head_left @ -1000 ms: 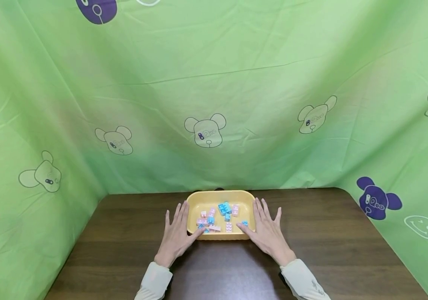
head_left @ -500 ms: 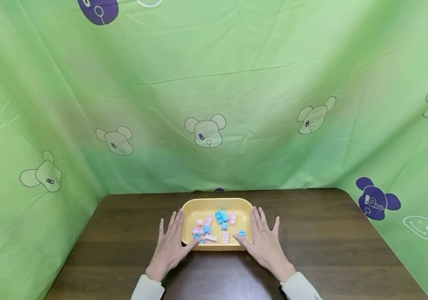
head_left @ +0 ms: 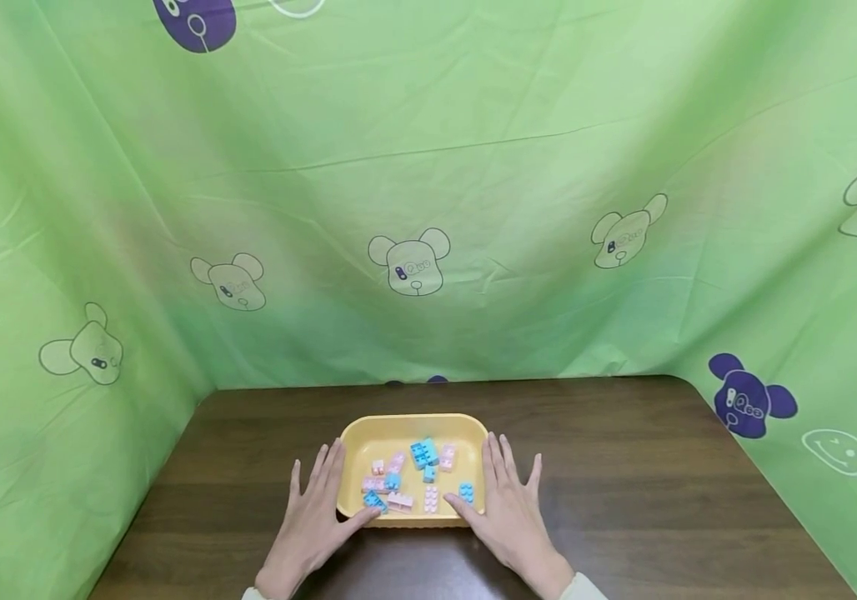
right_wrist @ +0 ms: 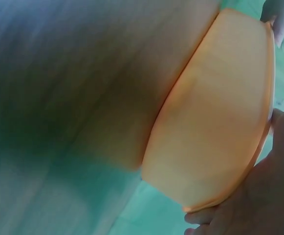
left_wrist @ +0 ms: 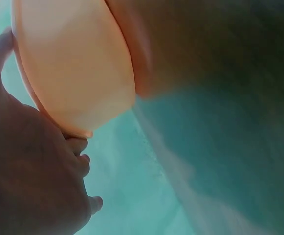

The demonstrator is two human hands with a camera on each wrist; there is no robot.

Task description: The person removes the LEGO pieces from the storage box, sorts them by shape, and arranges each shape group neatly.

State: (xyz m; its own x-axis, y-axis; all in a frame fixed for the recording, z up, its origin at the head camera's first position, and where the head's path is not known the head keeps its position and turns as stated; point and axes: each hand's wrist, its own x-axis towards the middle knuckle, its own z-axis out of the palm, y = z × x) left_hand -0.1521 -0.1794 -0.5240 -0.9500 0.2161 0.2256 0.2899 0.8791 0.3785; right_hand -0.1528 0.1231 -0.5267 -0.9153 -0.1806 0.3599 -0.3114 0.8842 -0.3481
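A yellow plastic tray (head_left: 406, 522) with rounded corners stands on the table between both hands. Pink toy bricks (head_left: 431, 499) and blue ones, several of each, lie loose inside it. My left hand (head_left: 308, 527) rests along the tray's left side, fingers straight and pointing away, thumb over the near rim. Opposite it, my right hand (head_left: 513, 515) presses the right side in the same way, with its thumb reaching over the near right corner. Both wrist views look at the tray's outer wall (left_wrist: 73, 68); in the right one, fingertips of the right hand (right_wrist: 269, 196) meet the rim.
The dark brown wooden table (head_left: 623, 467) extends to either side of the tray. Behind and beside it hangs a green cloth (head_left: 518, 333) printed with bear heads, reaching down to the table's far edge.
The tray has slid towards me and somewhat to the left, bricks and all. Both hands have travelled with it, keeping their places at its sides.
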